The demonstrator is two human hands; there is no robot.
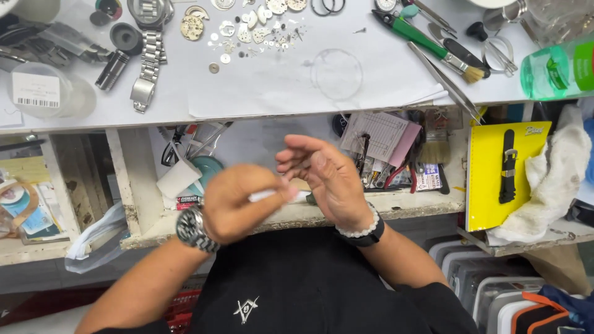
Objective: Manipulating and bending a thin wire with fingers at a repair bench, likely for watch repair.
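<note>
The small white piece (267, 195) is pinched in the closed fingers of your left hand (238, 207); your right hand (328, 179), just beside it, has its fingers open and touches its tip.

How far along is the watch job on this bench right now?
Done: a watch looks stripped, its small parts spread on white paper beside the metal bracelet. In hand: the left hand presses a small white piece against the open right hand. Left: the parts lie loose, unassembled.
</note>
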